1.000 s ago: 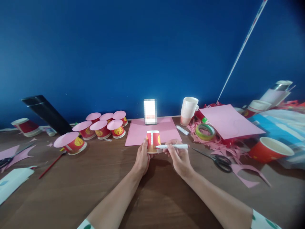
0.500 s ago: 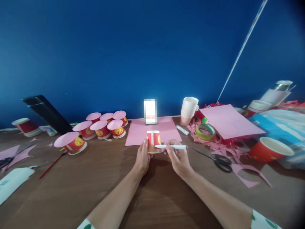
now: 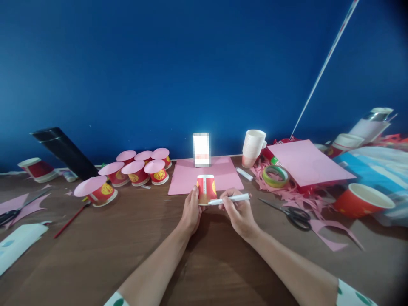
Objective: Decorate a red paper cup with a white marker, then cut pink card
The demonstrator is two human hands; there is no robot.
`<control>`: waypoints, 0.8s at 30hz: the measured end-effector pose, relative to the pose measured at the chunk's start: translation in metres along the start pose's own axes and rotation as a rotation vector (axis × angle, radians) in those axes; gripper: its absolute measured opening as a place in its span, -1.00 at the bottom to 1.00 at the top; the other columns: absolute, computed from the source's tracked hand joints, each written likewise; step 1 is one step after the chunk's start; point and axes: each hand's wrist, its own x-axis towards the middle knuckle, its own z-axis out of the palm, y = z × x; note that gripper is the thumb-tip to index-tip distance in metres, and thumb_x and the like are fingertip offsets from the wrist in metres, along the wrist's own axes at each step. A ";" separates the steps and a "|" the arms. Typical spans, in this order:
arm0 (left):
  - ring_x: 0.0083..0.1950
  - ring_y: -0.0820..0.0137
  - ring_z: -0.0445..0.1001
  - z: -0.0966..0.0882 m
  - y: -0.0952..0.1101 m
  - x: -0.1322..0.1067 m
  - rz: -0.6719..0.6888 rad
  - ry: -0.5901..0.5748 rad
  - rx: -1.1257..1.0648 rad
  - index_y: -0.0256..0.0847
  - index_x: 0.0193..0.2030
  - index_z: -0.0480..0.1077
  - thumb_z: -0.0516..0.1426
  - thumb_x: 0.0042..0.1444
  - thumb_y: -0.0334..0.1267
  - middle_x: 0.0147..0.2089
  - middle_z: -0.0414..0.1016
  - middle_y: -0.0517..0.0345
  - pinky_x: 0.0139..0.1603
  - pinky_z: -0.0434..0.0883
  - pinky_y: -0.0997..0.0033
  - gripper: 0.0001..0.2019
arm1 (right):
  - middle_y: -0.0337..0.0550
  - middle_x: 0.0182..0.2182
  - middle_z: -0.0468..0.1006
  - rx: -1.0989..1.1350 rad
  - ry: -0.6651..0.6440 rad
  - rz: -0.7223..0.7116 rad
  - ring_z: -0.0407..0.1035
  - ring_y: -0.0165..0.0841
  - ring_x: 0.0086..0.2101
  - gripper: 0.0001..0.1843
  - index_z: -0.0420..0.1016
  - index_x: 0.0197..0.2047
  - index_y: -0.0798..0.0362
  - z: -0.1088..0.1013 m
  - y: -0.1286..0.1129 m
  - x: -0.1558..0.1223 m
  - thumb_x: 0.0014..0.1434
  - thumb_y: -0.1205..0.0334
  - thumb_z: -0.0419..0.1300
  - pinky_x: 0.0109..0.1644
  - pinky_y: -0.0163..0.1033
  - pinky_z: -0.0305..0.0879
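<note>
Between my hands a red paper cup (image 3: 207, 190) with yellow emblems and a white stripe is held upside down. My left hand (image 3: 191, 208) grips its left side, thumb on the front and the other fingers mostly hidden behind. A white marker pen (image 3: 234, 198) lies in the grip of my right hand (image 3: 238, 211). Its tip points left, at the lower rim of the cup; whether it touches I cannot tell. Behind the cup a pink paper sheet (image 3: 181, 176) lies on the table, and a pen cap (image 3: 245, 174) rests by its right edge.
Several red cups topped with pink discs (image 3: 135, 171) stand at the left. A stack of white cups (image 3: 253, 146), green tape (image 3: 276, 176), scissors (image 3: 296, 216) and pink scraps lie at the right. A lit screen (image 3: 201, 148) stands against the blue wall.
The marker has tilted, its tip dropping from the lower part of the cup's front to its bottom rim. My left hand and the cup hold nearly the same place.
</note>
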 end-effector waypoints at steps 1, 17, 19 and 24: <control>-0.55 0.52 0.27 0.000 0.000 0.000 -0.005 -0.004 -0.005 -0.25 -0.34 0.35 0.03 0.04 0.06 -0.54 0.34 0.23 -0.50 0.19 0.50 -0.63 | -0.26 -0.58 0.40 0.015 0.008 0.004 0.28 -0.46 -0.52 -0.82 0.33 -0.39 0.08 0.000 0.000 0.000 0.20 0.21 0.04 -0.42 -0.36 0.21; -0.48 0.46 0.35 0.004 0.004 -0.002 -0.015 -0.026 0.003 -0.27 -0.36 0.33 -0.01 0.09 0.04 -0.49 0.41 0.16 -0.45 0.23 0.46 -0.63 | -0.27 -0.57 0.40 0.126 0.093 0.036 0.29 -0.47 -0.51 -0.86 0.32 -0.36 0.06 0.000 0.002 0.004 0.20 0.20 0.05 -0.43 -0.39 0.22; -0.46 0.44 0.37 0.004 0.004 -0.002 -0.015 -0.027 -0.001 -0.27 -0.35 0.33 -0.01 0.08 0.06 -0.47 0.42 0.15 -0.42 0.25 0.44 -0.62 | -0.27 -0.57 0.40 0.123 0.088 0.041 0.29 -0.47 -0.52 -0.86 0.31 -0.36 0.06 0.000 0.002 0.004 0.19 0.21 0.05 -0.44 -0.38 0.21; -0.51 0.47 0.34 0.003 0.003 -0.002 -0.014 -0.005 0.004 -0.28 -0.35 0.34 0.01 0.05 0.09 -0.51 0.40 0.18 -0.44 0.22 0.45 -0.60 | -0.29 -0.61 0.37 0.061 0.078 0.052 0.26 -0.47 -0.55 -0.82 0.32 -0.42 0.07 -0.001 0.001 0.003 0.19 0.22 0.05 -0.44 -0.37 0.19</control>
